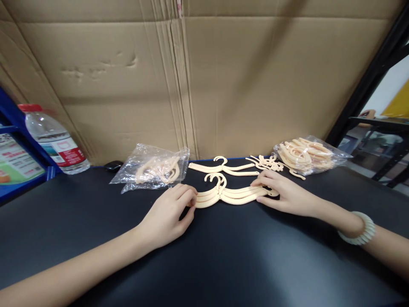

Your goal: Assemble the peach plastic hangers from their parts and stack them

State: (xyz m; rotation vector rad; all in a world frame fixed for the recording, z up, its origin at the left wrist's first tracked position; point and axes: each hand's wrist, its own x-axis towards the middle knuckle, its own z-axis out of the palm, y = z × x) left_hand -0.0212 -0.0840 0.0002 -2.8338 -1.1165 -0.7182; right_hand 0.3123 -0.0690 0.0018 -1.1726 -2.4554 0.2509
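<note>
Several cream plastic clothes hangers [238, 196] lie bunched together on the black tabletop, their hooks pointing away from me. My left hand [174, 211] is closed round their left ends, fingers curled over the tips. At the other end, my right hand [281, 192] grips the right tips between thumb and fingers. Just behind the bunch lies another cream hanger [238, 169], spread flat with its hook upward. A heap of small cream hanger pieces [270, 163] sits beyond my right fingers.
A clear plastic bag [153, 168] with cream parts lies at the back left. A fuller bag of hanger parts [305, 155] is at the back right. A water bottle [59, 143] with a red cap stands far left. Cardboard [255, 85] walls off the back of the table [204, 264].
</note>
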